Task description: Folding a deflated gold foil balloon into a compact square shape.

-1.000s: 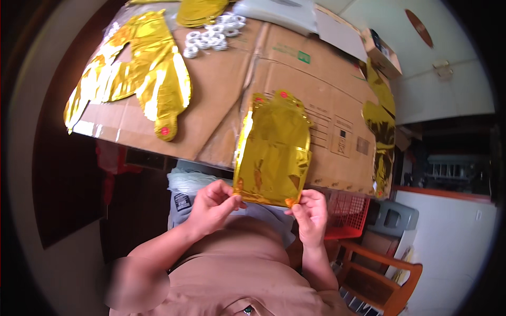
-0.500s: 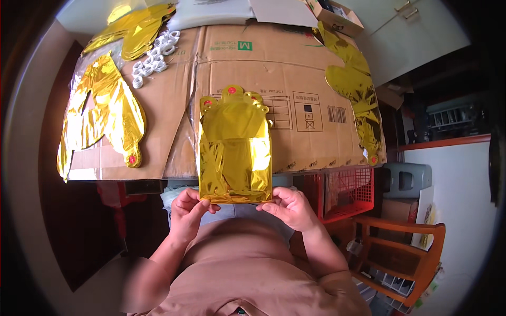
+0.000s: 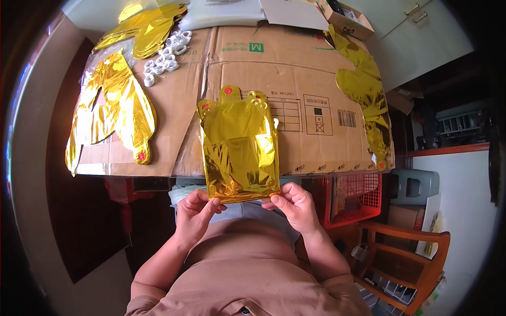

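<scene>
A folded gold foil balloon [image 3: 241, 152] lies flat with its far end on the cardboard, and its near end hangs over the edge toward me. Tabs marked with red dots stick out at its far end. My left hand [image 3: 195, 213] pinches its near left corner between thumb and fingers. At the near right corner, my right hand [image 3: 296, 208] grips it the same way. Some of the fingertips are hidden under the foil.
Cardboard [image 3: 184, 131] covers the table. An unfolded gold foil balloon [image 3: 124, 95] lies left, another [image 3: 361, 87] right. White ribbon coils [image 3: 167, 57] sit near a gold foil stack [image 3: 158, 34] at far left. A red basket [image 3: 363, 197] and wooden chair [image 3: 416, 253] stand right.
My view has shifted slightly, so the table appears further right. The folded balloon is turned a little at its near end; both hands keep their hold on its corners.
</scene>
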{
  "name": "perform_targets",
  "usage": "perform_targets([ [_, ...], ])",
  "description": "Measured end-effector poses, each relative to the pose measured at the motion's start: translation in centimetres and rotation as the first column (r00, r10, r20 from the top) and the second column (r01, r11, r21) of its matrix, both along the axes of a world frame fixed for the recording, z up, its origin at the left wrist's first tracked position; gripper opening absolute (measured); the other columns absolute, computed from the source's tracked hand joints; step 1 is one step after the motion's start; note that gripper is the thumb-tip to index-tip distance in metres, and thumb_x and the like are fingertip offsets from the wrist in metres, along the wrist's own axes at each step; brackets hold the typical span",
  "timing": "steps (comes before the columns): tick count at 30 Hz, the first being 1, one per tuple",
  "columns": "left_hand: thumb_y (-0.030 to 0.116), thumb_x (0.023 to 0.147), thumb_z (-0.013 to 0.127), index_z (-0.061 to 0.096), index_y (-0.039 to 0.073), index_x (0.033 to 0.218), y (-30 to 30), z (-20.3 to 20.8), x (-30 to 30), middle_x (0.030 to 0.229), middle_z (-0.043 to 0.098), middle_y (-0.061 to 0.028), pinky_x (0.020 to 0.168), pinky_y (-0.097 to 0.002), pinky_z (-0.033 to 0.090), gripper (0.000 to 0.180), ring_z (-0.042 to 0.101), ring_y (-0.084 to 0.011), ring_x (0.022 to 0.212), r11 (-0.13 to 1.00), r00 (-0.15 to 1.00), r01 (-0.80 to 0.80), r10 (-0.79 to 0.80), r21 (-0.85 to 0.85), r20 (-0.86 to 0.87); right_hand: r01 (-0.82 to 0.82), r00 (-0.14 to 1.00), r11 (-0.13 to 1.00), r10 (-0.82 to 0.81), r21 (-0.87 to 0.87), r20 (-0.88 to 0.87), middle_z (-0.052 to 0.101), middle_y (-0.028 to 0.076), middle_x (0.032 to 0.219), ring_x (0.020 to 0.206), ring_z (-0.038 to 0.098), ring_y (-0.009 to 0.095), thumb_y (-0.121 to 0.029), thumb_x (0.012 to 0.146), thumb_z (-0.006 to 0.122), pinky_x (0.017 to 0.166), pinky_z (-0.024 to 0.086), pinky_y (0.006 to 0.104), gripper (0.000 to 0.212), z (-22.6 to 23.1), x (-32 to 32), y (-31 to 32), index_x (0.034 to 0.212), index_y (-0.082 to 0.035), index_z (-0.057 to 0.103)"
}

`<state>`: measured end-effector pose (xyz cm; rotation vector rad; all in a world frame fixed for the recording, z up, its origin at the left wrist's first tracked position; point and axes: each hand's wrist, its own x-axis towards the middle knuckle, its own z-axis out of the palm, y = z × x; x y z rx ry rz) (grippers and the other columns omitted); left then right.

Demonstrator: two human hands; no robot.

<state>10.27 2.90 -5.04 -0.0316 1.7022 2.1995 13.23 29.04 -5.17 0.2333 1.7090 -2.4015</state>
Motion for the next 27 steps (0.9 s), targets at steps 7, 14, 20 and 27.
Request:
perform_targets([
  [7, 0.004, 0.098, 0.065, 0.062, 0.0, 0.088, -0.6, 1.5, -0.5, 0.085, 0.071, -0.0086, 0.076, -0.03, 0.059, 0.011, 0.071, -0.0147, 0.079, 0.997, 1.0, -0.01, 0.01, 0.074, 0.007, 0.015, 0.99, 0.982, 0.011, 0.186, -0.138, 0.073, 0.008, 0.086, 0.084, 0.073, 0.014, -0.008, 0.098, 0.067, 0.076, 0.059, 0.026, 0.015, 1.5, 0.3, 0.2, 0.087, -0.001, 0.06],
  [14, 0.005, 0.097, 0.067, 0.063, 0.001, 0.086, -0.6, 1.2, -1.2, 0.08, 0.072, -0.0104, 0.074, -0.0301, 0.058, 0.012, 0.071, -0.0157, 0.075, 0.996, 0.992, -0.027, 0.016, 0.091, 0.122, 0.09, 0.996, 0.993, -0.092, 0.078, 0.02, 0.073, 0.008, 0.08, 0.076, 0.072, 0.013, -0.008, 0.096, 0.069, 0.071, 0.059, 0.026, 0.014, 2.0, -0.2, -0.2, 0.086, -0.002, 0.063],
  [20, 0.008, 0.097, 0.068, 0.063, 0.0, 0.087, -0.8, 0.4, -0.9, 0.079, 0.072, -0.0099, 0.073, -0.0302, 0.059, 0.013, 0.071, -0.016, 0.075, 0.997, 0.984, -0.049, 0.039, 0.053, 0.172, 0.131, 0.979, 0.991, -0.131, 0.008, 0.155, 0.073, 0.013, 0.084, 0.072, 0.073, 0.018, -0.007, 0.095, 0.068, 0.07, 0.061, 0.0309, 0.012, 0.7, 0.4, -0.8, 0.087, -0.003, 0.062],
  [27, 0.008, 0.097, 0.068, 0.062, 0.001, 0.088, -0.7, 1.0, -1.0, 0.077, 0.07, -0.0086, 0.069, -0.0292, 0.058, 0.013, 0.071, -0.0159, 0.073, 1.0, 0.981, -0.027, 0.025, 0.013, 0.19, 0.161, 0.977, 0.987, -0.16, -0.001, 0.141, 0.073, 0.015, 0.087, 0.073, 0.073, 0.019, -0.007, 0.096, 0.067, 0.073, 0.061, 0.0325, 0.012, 0.3, 0.5, -0.7, 0.087, -0.002, 0.061],
])
